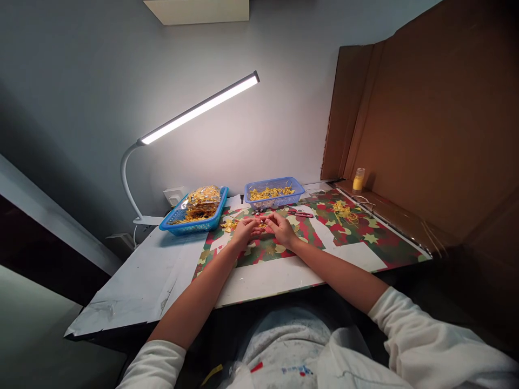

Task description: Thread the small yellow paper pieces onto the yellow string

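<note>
My left hand (246, 232) and my right hand (281, 228) meet over a red, green and gold patterned sheet (316, 232). The fingertips of both are pinched together around something tiny, with a glint of gold and silver between them, too small to name. Just beyond the fingers lie a few small shiny silver pieces (256, 211). Yellow-gold pieces (229, 225) are scattered beside my left hand. To the right of my right hand rests a pink-handled tool (300, 214), its kind unclear from here.
A blue basket (174, 229) with gold pieces and a clear bag (205, 195) stands left. Behind my hands is a purple-blue basket (274, 202) of gold pieces. Yellow strings (346, 213) and a small yellow bottle (358, 180) are right. A lit lamp (203, 109) hangs above; cardboard (425, 129) walls the right side.
</note>
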{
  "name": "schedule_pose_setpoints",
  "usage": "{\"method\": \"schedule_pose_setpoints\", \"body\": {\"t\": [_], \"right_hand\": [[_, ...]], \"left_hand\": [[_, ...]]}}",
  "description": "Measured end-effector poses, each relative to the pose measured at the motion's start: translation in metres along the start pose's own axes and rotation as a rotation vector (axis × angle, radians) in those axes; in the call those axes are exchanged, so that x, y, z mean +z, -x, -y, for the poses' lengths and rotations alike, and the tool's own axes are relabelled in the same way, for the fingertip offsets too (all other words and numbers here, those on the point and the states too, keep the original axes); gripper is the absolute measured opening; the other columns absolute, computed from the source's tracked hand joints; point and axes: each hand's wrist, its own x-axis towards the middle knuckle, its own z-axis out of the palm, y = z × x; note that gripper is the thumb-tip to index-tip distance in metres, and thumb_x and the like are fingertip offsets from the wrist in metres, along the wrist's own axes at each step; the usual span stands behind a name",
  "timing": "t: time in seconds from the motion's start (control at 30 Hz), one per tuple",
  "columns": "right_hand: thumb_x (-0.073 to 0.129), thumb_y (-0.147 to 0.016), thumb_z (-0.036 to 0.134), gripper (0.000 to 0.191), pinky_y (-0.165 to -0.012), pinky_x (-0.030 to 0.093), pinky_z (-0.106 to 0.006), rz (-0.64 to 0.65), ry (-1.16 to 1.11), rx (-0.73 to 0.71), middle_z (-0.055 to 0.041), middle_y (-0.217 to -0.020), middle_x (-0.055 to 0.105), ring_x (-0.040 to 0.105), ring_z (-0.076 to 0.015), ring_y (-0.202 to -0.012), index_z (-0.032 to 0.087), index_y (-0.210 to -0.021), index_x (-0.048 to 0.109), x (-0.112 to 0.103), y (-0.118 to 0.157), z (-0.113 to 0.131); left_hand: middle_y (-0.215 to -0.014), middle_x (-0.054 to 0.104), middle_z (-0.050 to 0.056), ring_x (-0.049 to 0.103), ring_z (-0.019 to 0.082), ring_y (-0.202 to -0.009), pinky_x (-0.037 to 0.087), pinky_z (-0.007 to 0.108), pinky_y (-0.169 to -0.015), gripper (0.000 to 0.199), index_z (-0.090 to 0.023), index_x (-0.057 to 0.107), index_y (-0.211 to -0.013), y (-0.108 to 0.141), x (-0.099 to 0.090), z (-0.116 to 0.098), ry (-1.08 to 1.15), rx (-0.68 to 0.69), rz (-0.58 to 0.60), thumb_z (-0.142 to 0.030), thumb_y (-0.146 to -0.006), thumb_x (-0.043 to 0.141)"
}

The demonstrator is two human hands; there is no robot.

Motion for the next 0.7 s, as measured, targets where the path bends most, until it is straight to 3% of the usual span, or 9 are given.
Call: {"method": "schedule_pose_setpoints", "body": {"t": [0.2, 0.37, 0.4, 0.43, 0.47, 0.57, 0.7], "right_hand": [[0.06, -0.073, 0.04, 0.021, -0.08, 0.049, -0.032, -0.073, -0.247, 0.112, -0.0023, -0.083, 0.068, 0.063, -0.0162, -0.08, 0.021, -0.073, 0.052, -0.001, -0.01, 0.004], [0.05, -0.077, 0.034, 0.014, -0.067, 0.046, -0.028, -0.345, -0.246, 0.21, 0.0003, -0.071, 0.064, 0.058, -0.0132, -0.061, 0.021, -0.072, 0.046, -0.047, -0.032, 0.009], [0.05, -0.076, 0.031, 0.012, -0.063, 0.044, -0.027, -0.422, -0.19, 0.231, 0.0001, -0.068, 0.062, 0.055, -0.0136, -0.059, 0.021, -0.07, 0.046, -0.059, -0.035, 0.009], [0.049, -0.076, 0.029, 0.013, -0.061, 0.042, -0.027, -0.546, -0.012, 0.261, -0.0002, -0.065, 0.061, 0.054, -0.0141, -0.059, 0.021, -0.066, 0.047, -0.07, -0.037, 0.009], [0.05, -0.074, 0.028, 0.014, -0.06, 0.039, -0.027, -0.588, 0.183, 0.278, -0.0012, -0.064, 0.061, 0.054, -0.0154, -0.06, 0.02, -0.062, 0.049, -0.08, -0.038, 0.009], [0.049, -0.076, 0.03, 0.025, -0.06, 0.035, -0.028, -0.48, 0.597, 0.242, -0.0042, -0.06, 0.06, 0.055, -0.0187, -0.065, 0.02, -0.053, 0.052, -0.092, -0.037, 0.008], [0.054, -0.076, 0.034, 0.03, -0.065, 0.038, -0.03, -0.385, 0.745, 0.078, -0.0069, -0.065, 0.061, 0.055, -0.0199, -0.069, 0.02, -0.05, 0.052, -0.08, -0.031, 0.009]], "left_hand": [[-0.062, 0.066, 0.002, 0.062, 0.01, -0.055, 0.051, 0.02, -0.056, 0.035, -0.012, 0.065, -0.066, -0.001, -0.001, 0.001, -0.047, 0.055, -0.019, -0.033, -0.048, 0.086], [-0.062, 0.066, 0.003, 0.065, 0.013, -0.059, 0.052, 0.021, -0.058, 0.026, -0.012, 0.066, -0.072, -0.01, -0.007, 0.0, 0.061, 0.039, -0.077, -0.03, -0.06, 0.081], [-0.062, 0.065, 0.003, 0.066, 0.013, -0.059, 0.052, 0.021, -0.058, 0.025, -0.012, 0.065, -0.071, -0.011, -0.008, -0.001, 0.089, 0.049, -0.076, -0.03, -0.062, 0.08], [-0.061, 0.065, 0.003, 0.066, 0.013, -0.059, 0.052, 0.021, -0.057, 0.024, -0.012, 0.064, -0.07, -0.013, -0.009, -0.002, 0.11, 0.059, -0.073, -0.03, -0.062, 0.079], [-0.061, 0.065, 0.003, 0.066, 0.013, -0.058, 0.052, 0.022, -0.057, 0.024, -0.013, 0.064, -0.07, -0.013, -0.01, -0.002, 0.125, 0.068, -0.067, -0.03, -0.063, 0.079], [-0.063, 0.066, 0.003, 0.065, 0.013, -0.058, 0.052, 0.023, -0.058, 0.028, -0.012, 0.064, -0.072, -0.014, -0.011, -0.003, 0.141, 0.097, -0.033, -0.033, -0.062, 0.079], [-0.07, 0.068, 0.004, 0.064, 0.013, -0.06, 0.051, 0.025, -0.061, 0.034, -0.012, 0.066, -0.077, -0.013, -0.012, -0.002, 0.15, 0.138, 0.032, -0.036, -0.059, 0.081]]}}
